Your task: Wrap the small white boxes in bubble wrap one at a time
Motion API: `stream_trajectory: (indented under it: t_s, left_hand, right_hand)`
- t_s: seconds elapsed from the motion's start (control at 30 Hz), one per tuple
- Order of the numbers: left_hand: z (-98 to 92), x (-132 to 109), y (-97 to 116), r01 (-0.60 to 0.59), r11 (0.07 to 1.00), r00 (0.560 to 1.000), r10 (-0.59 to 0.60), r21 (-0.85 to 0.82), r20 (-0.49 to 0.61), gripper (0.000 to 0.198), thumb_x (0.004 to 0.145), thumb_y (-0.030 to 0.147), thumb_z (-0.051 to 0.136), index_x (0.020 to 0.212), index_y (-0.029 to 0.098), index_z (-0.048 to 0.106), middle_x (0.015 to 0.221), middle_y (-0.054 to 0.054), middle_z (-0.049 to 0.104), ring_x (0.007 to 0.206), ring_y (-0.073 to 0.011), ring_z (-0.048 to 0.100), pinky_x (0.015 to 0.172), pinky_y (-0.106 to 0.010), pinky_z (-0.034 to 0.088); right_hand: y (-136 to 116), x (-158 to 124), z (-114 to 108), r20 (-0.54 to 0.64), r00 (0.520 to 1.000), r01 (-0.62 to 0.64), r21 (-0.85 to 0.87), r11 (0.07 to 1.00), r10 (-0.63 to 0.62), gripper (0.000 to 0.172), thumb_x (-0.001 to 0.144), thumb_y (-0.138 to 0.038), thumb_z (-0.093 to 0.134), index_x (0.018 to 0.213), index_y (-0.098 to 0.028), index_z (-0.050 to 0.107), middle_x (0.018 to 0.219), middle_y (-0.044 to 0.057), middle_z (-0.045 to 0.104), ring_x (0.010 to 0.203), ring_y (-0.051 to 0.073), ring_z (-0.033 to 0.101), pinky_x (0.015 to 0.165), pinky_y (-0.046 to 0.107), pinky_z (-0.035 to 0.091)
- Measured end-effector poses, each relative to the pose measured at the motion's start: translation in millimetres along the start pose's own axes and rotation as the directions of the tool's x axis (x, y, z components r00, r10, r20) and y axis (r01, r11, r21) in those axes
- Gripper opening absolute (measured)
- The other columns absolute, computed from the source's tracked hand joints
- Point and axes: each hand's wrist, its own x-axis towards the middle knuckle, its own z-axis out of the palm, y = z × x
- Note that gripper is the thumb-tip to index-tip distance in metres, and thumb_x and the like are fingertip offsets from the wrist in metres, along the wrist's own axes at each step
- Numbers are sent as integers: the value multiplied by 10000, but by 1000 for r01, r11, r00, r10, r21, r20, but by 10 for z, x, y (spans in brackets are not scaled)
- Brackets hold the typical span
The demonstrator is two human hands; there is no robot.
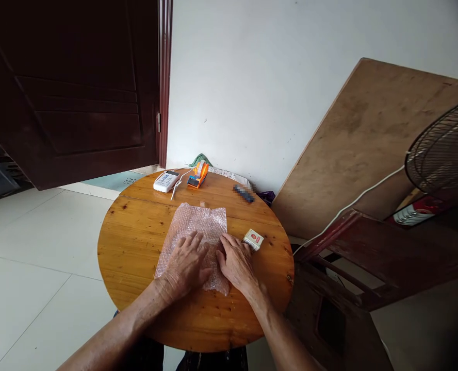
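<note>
A sheet or bag of pinkish, clear bubble wrap (pixel 198 219) lies flat on the round wooden table (pixel 128 247). My left hand (pixel 186 261) rests on top of it with the fingers spread. At the wrap's right edge is my right hand (pixel 236 260), its fingers stretched out and the fingertips touching that edge. A small cream box with a red mark (pixel 254 239) sits just beyond my right hand's outer side. Whether anything is inside the wrap cannot be made out.
Toward the table's back stand a white device with a small display (pixel 166 181), a white cord (pixel 179 184), an orange tape dispenser (pixel 198 175) and a dark, blurred object (pixel 243 193). On the right are a dark wooden chair (pixel 341 247) and a fan (pixel 443 147).
</note>
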Motion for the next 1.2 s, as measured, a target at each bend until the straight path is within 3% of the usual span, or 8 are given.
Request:
stream_trajectory:
  t_s: [0.2,0.3,0.4,0.5,0.73,0.93,1.03,1.2]
  left_hand:
    - [151,18,42,-161,983,984,167,-90,60,778,855,724,443,1460,237,391,1571,-166,323,1461,-409,215,1118,-744,93]
    - [154,-6,27,-165,982,984,170,-88,46,788,846,743,433,1448,236,410,1564,-170,328,1456,-416,214,1114,-752,90]
    - [157,-11,27,-160,983,986,163,-85,31,785,832,739,466,1432,233,434,1554,-168,343,1444,-426,226,1110,-759,88]
    - [167,-9,35,-159,983,987,161,-87,16,783,826,732,482,1426,231,442,1547,-169,351,1440,-426,229,1109,-759,88]
    - [145,21,98,-120,989,992,123,-87,37,842,810,675,560,1504,262,319,1577,-165,289,1435,-435,223,1102,-761,74]
    - [-60,-91,14,-186,973,979,195,-138,58,798,835,702,506,1493,278,352,1577,-123,307,1427,-394,260,1150,-676,131]
    - [-152,-209,-154,-120,983,992,125,-142,25,636,875,593,536,1396,230,488,1449,-120,480,1342,-333,400,1175,-548,225]
    - [-114,-313,-352,-48,994,999,47,-102,-10,469,789,389,685,1221,233,589,1257,-80,591,1191,-290,504,1091,-465,365]
  right_hand:
    - [124,-87,-183,-179,983,49,21,999,-44,285,910,-215,476,1113,-198,675,1287,106,636,1171,276,567,1014,443,403]
    - [353,-101,-294,-328,941,-99,-30,995,84,336,884,-268,525,1193,-189,634,1338,133,598,1177,315,559,967,466,418]
    - [630,-58,-349,-269,917,-312,-24,950,295,466,812,-279,593,1261,-154,582,1288,178,624,1126,347,590,900,467,446]
    - [750,-29,-371,-138,911,-370,143,918,389,352,783,-303,599,1114,-192,637,1023,114,724,961,300,655,812,413,487]
    - [45,106,-366,-52,993,-34,714,699,101,377,783,-359,635,1129,-212,612,1030,53,728,871,197,679,800,322,533]
    - [-81,345,34,57,989,-129,799,588,139,372,786,-366,607,1112,-188,621,1007,53,734,906,213,680,821,345,535]
    - [-41,320,96,33,991,-106,780,616,129,377,782,-366,627,1114,-187,619,985,50,730,884,210,678,823,347,529]
    - [-122,242,43,-73,997,54,561,826,-16,422,751,-188,630,1170,-229,602,1084,49,701,981,210,647,898,364,494]
